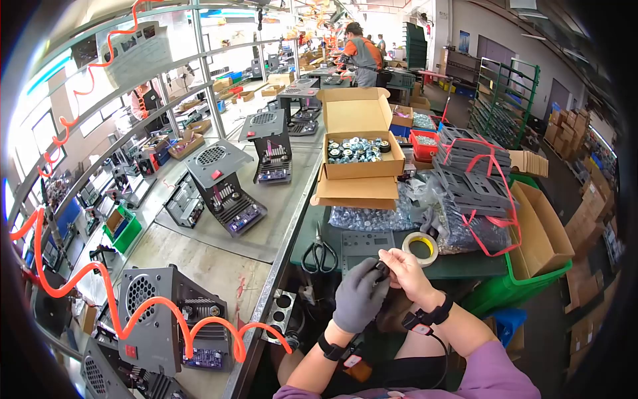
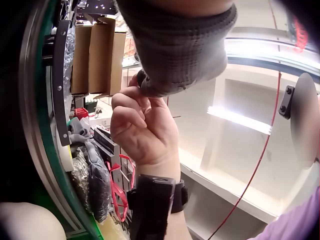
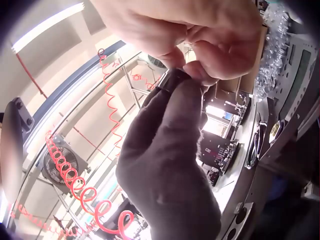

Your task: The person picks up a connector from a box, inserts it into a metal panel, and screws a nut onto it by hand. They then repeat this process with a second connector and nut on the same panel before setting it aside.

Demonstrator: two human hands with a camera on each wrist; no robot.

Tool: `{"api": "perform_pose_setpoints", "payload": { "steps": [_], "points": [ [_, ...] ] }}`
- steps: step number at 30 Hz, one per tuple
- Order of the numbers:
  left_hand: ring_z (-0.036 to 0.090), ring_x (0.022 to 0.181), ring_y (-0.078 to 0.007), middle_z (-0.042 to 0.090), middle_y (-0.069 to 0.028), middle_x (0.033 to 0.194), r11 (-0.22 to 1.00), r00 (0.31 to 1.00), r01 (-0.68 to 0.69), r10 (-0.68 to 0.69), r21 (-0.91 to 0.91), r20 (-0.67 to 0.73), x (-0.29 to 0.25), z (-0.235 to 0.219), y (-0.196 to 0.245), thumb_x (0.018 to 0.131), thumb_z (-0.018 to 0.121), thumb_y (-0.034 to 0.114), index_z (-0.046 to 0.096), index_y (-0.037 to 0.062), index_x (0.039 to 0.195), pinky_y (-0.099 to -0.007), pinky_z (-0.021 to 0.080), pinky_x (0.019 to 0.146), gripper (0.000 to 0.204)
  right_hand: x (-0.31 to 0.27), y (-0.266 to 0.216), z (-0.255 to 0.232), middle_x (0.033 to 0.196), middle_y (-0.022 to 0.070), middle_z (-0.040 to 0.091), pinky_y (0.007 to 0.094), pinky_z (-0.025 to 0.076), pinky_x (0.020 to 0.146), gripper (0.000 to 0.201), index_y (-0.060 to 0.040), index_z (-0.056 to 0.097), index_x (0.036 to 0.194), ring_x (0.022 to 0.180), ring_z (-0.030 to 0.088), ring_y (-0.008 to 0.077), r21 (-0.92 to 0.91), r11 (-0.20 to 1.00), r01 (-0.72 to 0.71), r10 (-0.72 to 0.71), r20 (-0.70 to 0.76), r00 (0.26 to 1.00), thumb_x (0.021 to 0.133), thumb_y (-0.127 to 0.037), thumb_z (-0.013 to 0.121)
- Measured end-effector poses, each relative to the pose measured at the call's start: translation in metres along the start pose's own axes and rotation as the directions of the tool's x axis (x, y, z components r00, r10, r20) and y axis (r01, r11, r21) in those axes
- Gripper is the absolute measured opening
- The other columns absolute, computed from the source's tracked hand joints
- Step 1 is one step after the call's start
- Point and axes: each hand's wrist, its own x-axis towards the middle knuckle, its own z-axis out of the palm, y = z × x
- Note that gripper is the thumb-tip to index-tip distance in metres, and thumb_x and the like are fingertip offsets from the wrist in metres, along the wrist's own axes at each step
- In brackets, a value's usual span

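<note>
In the head view, both hands meet over the near edge of the bench. My left hand (image 1: 361,296) wears a grey glove and pinches a small black part (image 3: 175,80) between thumb and fingers. The bare right hand (image 1: 410,274) has its thumb and fingertips pinched together at the same part, which is mostly covered by fingers. Just beyond the hands lie a roll of tape (image 1: 432,247), black-handled scissors (image 1: 319,254) and a flat grey metal plate (image 1: 359,243). An open cardboard box (image 1: 362,170) of small black and silver hardware stands farther back.
Bags of small parts (image 1: 372,218) lie before the box. Grey panels (image 1: 475,166) with red straps are stacked right, beside a green bin (image 1: 531,287). Left, dark metal housings (image 1: 149,326) stand on the lower worktable, with a coiled orange hose (image 1: 179,306) across them.
</note>
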Motion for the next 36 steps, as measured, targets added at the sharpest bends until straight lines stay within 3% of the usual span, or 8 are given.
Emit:
{"api": "perform_pose_setpoints", "payload": {
  "steps": [3,6,9,17,22,27,29,36],
  "points": [
    [0.063,0.087,-0.0208,0.062,-0.0098,0.107,0.846,0.94,0.283,-0.338,-0.453,-0.044,0.0,0.007,0.003,0.08,0.068,0.011,0.063,0.0,0.099,-0.0269,0.051,0.069,0.023,0.001,0.003,0.003,0.065,-0.0031,0.048,0.021,0.034,0.049,0.025,-0.0057,0.053,0.083,0.054,0.044,0.0057,-0.161,0.957,0.243,-0.252,-0.042,0.967,0.094,-0.028,0.059],
    [0.063,0.086,-0.0168,0.063,-0.0074,0.104,-0.216,0.454,0.611,-0.692,-0.762,0.561,0.006,0.001,0.003,0.091,0.058,0.014,0.061,-0.0021,0.102,-0.0258,0.053,0.07,0.02,0.0,-0.005,0.001,0.075,0.003,0.055,0.0254,0.043,0.058,0.016,-0.0041,0.055,0.092,0.064,0.053,0.0144,-0.459,0.668,0.586,-0.608,0.119,0.785,0.09,-0.018,0.064],
    [0.062,0.089,-0.017,0.063,-0.0095,0.104,-0.702,0.573,0.212,-0.474,-0.68,0.668,-0.007,0.012,-0.015,0.095,0.053,0.015,0.058,-0.0022,0.108,-0.0246,0.054,0.073,0.022,0.017,-0.015,-0.025,0.094,0.0099,0.06,0.0318,0.049,0.067,0.031,-0.0045,0.056,0.109,0.076,0.058,0.0242,-0.607,0.312,0.731,-0.712,0.361,0.603,0.081,-0.01,0.069],
    [0.063,0.095,-0.0183,0.064,-0.0105,0.105,-0.203,0.703,0.323,-0.603,-0.924,0.379,-0.01,0.049,-0.023,0.095,0.053,0.017,0.057,-0.0009,0.11,-0.0272,0.055,0.08,0.023,0.033,-0.016,-0.028,0.098,0.0058,0.059,0.0252,0.045,0.067,0.032,-0.0033,0.062,0.108,0.077,0.054,0.0119,-0.496,0.694,0.522,-0.468,0.24,0.85,0.085,-0.024,0.07],
    [0.061,0.097,-0.0171,0.063,-0.0089,0.105,-0.73,0.603,0.138,-0.474,-0.669,0.642,-0.003,0.04,-0.029,0.094,0.054,0.016,0.057,0.0007,0.11,-0.0278,0.054,0.081,0.022,0.024,-0.022,-0.026,0.097,0.0029,0.059,0.0224,0.046,0.065,0.032,-0.0059,0.063,0.107,0.076,0.054,0.0081,-0.595,0.682,0.425,-0.521,0.014,0.853,0.079,-0.014,0.075],
    [0.059,0.098,-0.0144,0.061,-0.0111,0.107,0.382,0.82,0.479,-0.517,-0.79,0.246,-0.013,0.054,-0.026,0.095,0.052,0.008,0.055,-0.0005,0.112,-0.0244,0.053,0.083,0.02,0.029,-0.009,-0.034,0.094,0.0033,0.059,0.0237,0.046,0.062,0.031,-0.0056,0.065,0.103,0.071,0.055,0.01,-0.496,0.679,0.54,-0.524,0.187,0.831,0.079,-0.022,0.076],
    [0.06,0.095,-0.0138,0.061,-0.0113,0.107,-0.581,0.639,0.202,-0.532,-0.788,0.556,-0.014,0.043,-0.029,0.095,0.053,0.01,0.056,-0.0016,0.112,-0.0232,0.052,0.083,0.021,0.025,-0.005,-0.041,0.092,0.0038,0.059,0.0242,0.046,0.062,0.029,-0.0045,0.064,0.104,0.07,0.056,0.0105,-0.626,0.602,0.497,-0.557,0.117,0.822,0.082,-0.021,0.073],
    [0.059,0.102,-0.0147,0.061,-0.01,0.112,-0.563,0.691,0.251,-0.465,-0.787,0.553,-0.02,0.054,-0.026,0.094,0.051,0.007,0.052,-0.0019,0.116,-0.0236,0.05,0.087,0.023,0.013,-0.007,-0.027,0.094,0.0075,0.068,0.0254,0.052,0.069,0.029,-0.0028,0.06,0.108,0.082,0.064,0.0113,-0.256,0.892,0.371,-0.37,0.055,0.927,0.085,-0.016,0.07]
  ]
}}
